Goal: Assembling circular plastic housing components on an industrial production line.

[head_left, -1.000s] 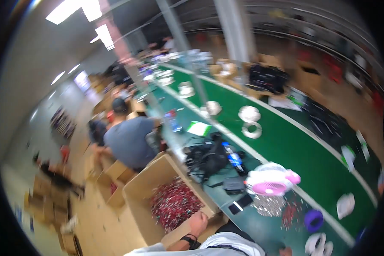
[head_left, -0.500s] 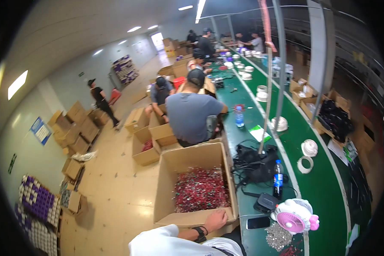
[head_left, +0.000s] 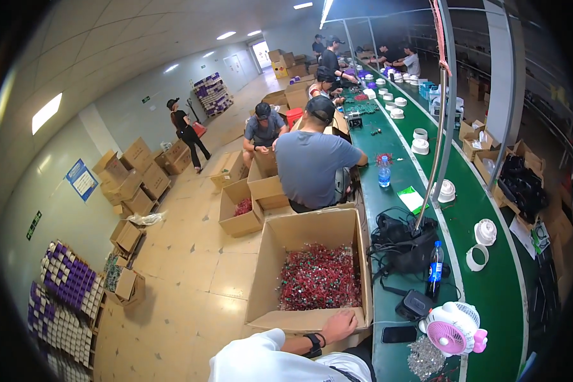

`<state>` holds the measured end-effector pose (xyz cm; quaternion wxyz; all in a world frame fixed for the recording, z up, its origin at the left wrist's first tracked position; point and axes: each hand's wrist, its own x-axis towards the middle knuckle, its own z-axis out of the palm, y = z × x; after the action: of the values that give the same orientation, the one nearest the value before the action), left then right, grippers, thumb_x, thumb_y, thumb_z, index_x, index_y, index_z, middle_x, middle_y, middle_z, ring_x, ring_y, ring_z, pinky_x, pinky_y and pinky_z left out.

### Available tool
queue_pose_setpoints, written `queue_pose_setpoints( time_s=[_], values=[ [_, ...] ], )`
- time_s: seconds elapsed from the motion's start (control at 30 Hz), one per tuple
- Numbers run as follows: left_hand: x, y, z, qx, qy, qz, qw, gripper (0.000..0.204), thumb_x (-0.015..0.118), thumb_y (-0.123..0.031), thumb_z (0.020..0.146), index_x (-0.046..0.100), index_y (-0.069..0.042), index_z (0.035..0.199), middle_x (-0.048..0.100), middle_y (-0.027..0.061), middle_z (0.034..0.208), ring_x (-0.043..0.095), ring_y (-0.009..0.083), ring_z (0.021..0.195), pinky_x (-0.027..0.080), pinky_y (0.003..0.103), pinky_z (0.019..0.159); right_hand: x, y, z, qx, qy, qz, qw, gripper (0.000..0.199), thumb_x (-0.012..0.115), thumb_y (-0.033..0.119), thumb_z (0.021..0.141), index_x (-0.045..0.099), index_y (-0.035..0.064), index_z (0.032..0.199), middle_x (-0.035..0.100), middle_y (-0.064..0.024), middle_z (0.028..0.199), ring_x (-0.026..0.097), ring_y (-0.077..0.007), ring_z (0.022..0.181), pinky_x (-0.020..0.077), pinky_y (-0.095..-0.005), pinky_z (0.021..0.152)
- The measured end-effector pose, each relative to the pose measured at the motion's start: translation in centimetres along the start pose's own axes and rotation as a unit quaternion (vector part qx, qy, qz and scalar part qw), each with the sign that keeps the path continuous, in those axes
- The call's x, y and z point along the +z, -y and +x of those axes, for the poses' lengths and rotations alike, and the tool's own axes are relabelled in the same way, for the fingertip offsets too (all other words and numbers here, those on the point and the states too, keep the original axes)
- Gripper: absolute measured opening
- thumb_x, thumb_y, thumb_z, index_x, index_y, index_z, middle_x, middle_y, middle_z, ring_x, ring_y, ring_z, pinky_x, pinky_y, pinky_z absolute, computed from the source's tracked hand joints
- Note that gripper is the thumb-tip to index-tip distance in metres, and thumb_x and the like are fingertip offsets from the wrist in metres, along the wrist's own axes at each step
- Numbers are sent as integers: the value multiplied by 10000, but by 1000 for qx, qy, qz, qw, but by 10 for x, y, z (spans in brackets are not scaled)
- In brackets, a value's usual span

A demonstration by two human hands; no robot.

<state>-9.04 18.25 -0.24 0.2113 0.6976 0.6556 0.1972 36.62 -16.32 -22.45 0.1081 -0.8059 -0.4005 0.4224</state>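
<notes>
My left hand (head_left: 340,325) rests on the near rim of a large open cardboard box (head_left: 312,320), its fingers loosely stretched over the edge and holding nothing. A black watch band (head_left: 313,344) circles that wrist, below a white sleeve. Inside the box lies a heap of small red-wired parts (head_left: 319,276) with bits of green and silver. My right hand is out of view. On the green table beside the box are a dark phone (head_left: 399,335), a pile of small silver pieces (head_left: 425,358) and a pink and white fan (head_left: 449,335).
A blue-labelled bottle (head_left: 435,270), black bag (head_left: 401,242) and black case (head_left: 414,305) stand along the table. White round housings (head_left: 486,232) sit on the green conveyor (head_left: 490,293). A person in grey (head_left: 315,162) sits just ahead; cartons (head_left: 240,207) stand on the floor (head_left: 191,274).
The view has swung left, so the scene sits further right. My left hand stays on the box rim. A seated person further off has lifted their head.
</notes>
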Motion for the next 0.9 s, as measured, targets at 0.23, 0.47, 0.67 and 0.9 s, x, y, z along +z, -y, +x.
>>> queue_pose_setpoints(
  time_s=[0.23, 0.47, 0.67, 0.9],
  values=[
    [0, 0, 0, 5, -7, 10, 1000, 268, 484, -245, 958, 588, 2, 970, 636, 216, 948, 612, 384, 955, 509, 476, 846, 12, -4, -15, 23, 4, -1, 1000, 736, 669, 589, 860, 623, -32, 1252, 645, -229, 1260, 606, -331, 1155, 453, -411, 1016],
    [2, -1, -1, 7, -13, 5, 1000, 264, 484, -241, 960, 591, 0, 967, 636, 215, 948, 610, 382, 961, 511, 481, 837, 15, -11, -24, 45, 7, -6, 999, 740, 659, 602, 861, 629, -31, 1244, 646, -233, 1257, 608, -329, 1156, 454, -406, 1012],
    [-2, -4, 0, -10, -6, 6, 1000, 259, 490, -243, 956, 594, -6, 957, 639, 209, 945, 611, 381, 962, 513, 487, 832, 15, -19, -38, 69, 10, -11, 998, 744, 651, 613, 862, 634, -30, 1237, 646, -236, 1255, 610, -327, 1158, 455, -401, 1009],
    [-3, -4, -1, -3, -11, 5, 1000, 258, 489, -243, 953, 596, -8, 948, 643, 211, 951, 611, 381, 962, 510, 481, 837, 12, -21, -40, 89, 10, -16, 996, 750, 641, 626, 864, 640, -29, 1228, 647, -239, 1253, 612, -325, 1159, 456, -396, 1005]
  ],
)
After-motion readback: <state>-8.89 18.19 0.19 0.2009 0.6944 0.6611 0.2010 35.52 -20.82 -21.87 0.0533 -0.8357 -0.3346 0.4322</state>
